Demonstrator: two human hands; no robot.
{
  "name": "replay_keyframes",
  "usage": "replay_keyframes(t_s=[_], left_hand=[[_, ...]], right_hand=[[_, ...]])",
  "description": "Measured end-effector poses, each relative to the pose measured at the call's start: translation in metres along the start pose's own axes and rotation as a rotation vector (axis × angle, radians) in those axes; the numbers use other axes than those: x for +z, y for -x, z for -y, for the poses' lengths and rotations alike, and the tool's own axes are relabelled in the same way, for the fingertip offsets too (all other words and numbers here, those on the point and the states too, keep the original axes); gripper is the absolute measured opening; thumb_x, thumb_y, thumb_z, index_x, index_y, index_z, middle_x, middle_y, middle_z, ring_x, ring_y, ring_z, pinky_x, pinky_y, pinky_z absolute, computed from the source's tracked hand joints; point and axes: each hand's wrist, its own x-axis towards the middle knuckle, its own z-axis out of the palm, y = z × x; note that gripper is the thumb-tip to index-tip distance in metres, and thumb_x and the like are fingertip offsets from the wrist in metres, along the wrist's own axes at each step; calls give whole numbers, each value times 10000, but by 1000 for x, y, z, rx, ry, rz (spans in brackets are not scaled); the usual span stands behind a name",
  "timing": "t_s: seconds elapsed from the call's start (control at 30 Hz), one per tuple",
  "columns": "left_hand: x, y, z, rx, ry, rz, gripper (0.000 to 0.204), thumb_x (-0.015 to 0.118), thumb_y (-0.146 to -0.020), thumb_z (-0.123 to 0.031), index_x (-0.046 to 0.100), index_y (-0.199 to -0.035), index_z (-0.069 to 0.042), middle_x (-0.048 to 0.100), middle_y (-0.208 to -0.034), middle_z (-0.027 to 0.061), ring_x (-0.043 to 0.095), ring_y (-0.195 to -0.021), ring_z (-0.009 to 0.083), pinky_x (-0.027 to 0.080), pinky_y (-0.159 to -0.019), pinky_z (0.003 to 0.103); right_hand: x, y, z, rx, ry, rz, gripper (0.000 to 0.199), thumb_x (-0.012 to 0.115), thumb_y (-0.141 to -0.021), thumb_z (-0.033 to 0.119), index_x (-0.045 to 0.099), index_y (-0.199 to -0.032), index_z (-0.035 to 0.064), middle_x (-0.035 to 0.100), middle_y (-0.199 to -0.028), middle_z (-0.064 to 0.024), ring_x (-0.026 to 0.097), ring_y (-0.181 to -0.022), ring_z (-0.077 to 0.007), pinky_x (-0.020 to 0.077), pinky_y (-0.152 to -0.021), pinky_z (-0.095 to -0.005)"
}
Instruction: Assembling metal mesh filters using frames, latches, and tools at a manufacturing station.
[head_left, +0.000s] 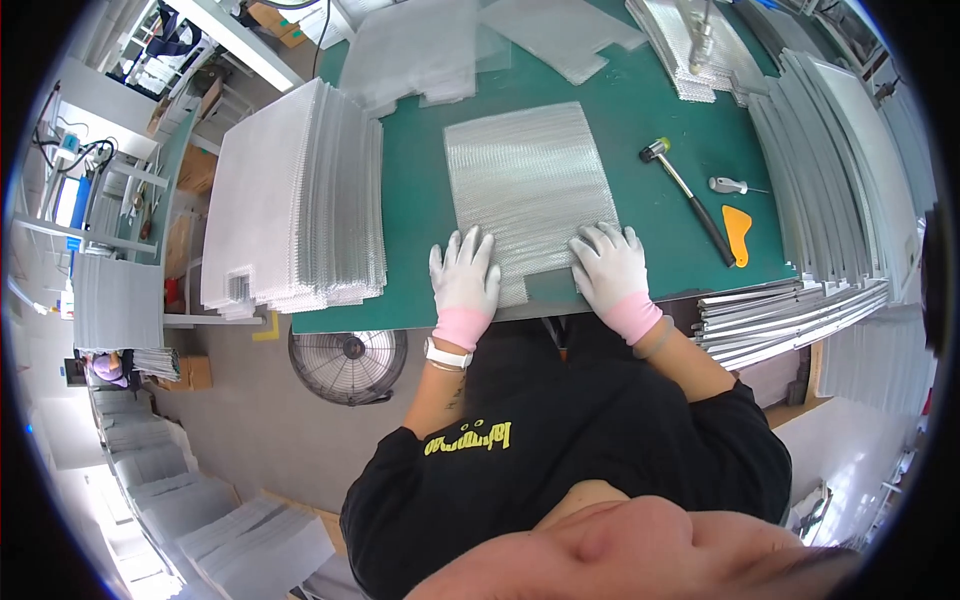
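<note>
Head-height fisheye, downward over the nearby table, rim perhaps blurry

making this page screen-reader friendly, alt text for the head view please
The white-gloved left hand and right hand are at the near corners of a silvery sheet on a green table. A stack of pale sheets is to the left; a hammer, screwdriver and orange scraper lie to the right.

Yellow lettering spans the chest of the black shirt, at six o'clock from the middle of the view and seen upside down. Dark marks on the left forearm, at twelve o'clock from the lettering, are too small to read.
</note>
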Motion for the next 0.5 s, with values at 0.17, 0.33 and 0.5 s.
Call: replay_keyframes(t_s=[0.17, 0.33, 0.5], left_hand=[[-1, 1, -3, -38, -53, 52, 551, 577, -905, -292, 482, -1405, -81, 371, -1496, 206, 370, -1375, 382, 216, -1159, 558], [1, 0, -5, -166, -102, 33, 683, 596, -895, -346, 391, -1452, -8, 334, -1500, 265, 333, -1392, 406, 193, -1166, 571], [-3, 0, -7, -150, -89, 64, 721, 607, -887, -354, 366, -1461, 9, 308, -1506, 282, 319, -1395, 418, 192, -1168, 569]], right_hand=[[-4, 3, 6, 52, 19, 116, 486, 676, -833, 384, 602, -1222, 103, 559, -1308, -118, 478, -1286, -325, 334, -1045, -630], [-23, 3, 1, 26, -45, 206, 620, 688, -810, 448, 559, -1297, 89, 501, -1386, -157, 413, -1337, -378, 275, -1071, -660], [-20, 0, -27, 235, -105, 77, 735, 680, -819, 443, 448, -1398, 54, 442, -1431, -222, 335, -1380, -433, 215, -1130, -622]])
